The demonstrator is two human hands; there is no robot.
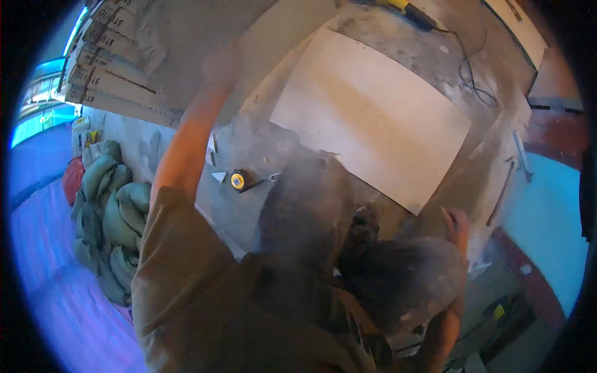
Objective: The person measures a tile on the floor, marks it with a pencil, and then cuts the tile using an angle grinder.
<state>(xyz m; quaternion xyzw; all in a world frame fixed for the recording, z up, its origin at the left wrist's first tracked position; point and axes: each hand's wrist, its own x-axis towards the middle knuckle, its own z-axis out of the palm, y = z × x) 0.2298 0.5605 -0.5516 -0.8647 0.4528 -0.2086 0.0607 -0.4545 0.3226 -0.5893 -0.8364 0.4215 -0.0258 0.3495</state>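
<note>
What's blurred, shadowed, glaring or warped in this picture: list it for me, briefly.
Head view: the left hand is hazy and indistinct; head view: a soft darker band, probably a shadow, crosses the pale board, whose upper right edge looks bowed; head view, far left: a bright patch glares blue-green; head view, corners: black beyond the fisheye circle.

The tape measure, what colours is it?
The tape measure is yellow and black; it shows best in the head view.

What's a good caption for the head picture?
A dusty crouch: left hand by the boxes, right hand near the panel.
</note>
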